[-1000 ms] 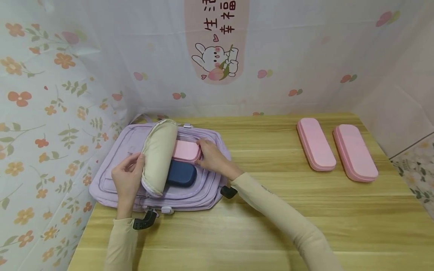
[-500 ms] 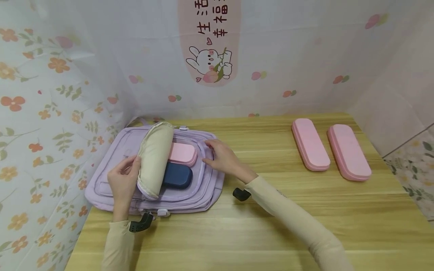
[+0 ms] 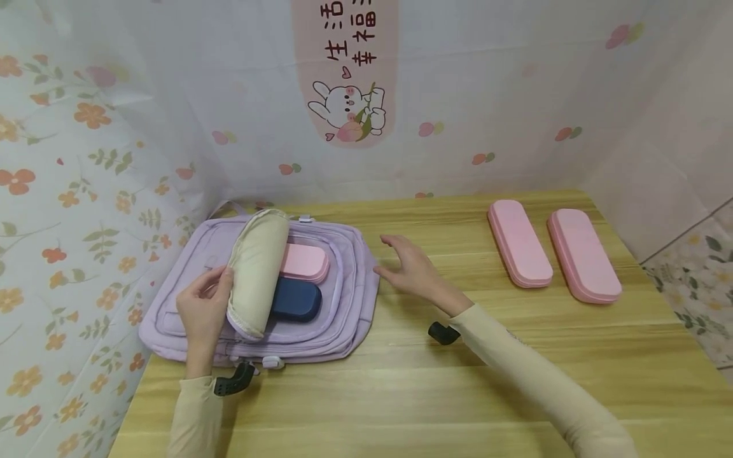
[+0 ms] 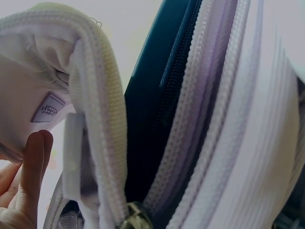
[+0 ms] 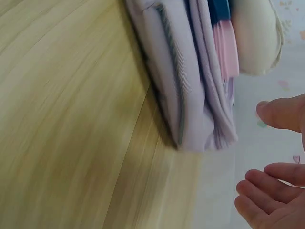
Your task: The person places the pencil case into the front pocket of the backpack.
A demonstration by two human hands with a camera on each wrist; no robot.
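Observation:
A lilac backpack lies on the table with its front pocket unzipped. My left hand pinches the folded-back cream-lined flap of that pocket. Partly under the flap, a pink pencil case and a dark blue pencil case lie side by side in the pocket. My right hand hovers to the right of the backpack, fingers spread and holding nothing. In the left wrist view, the dark blue case shows beyond the zipper teeth, and the left fingers are at the flap.
Two more pink pencil cases lie apart from each other at the table's right back. The wooden table meets a patterned curtain behind and on the left. A black wrist camera sits under the right wrist.
My right hand has let go of the pink pencil case in the pocket and moved right, off the backpack. The left hand keeps its hold on the flap. The head view has shifted slightly.

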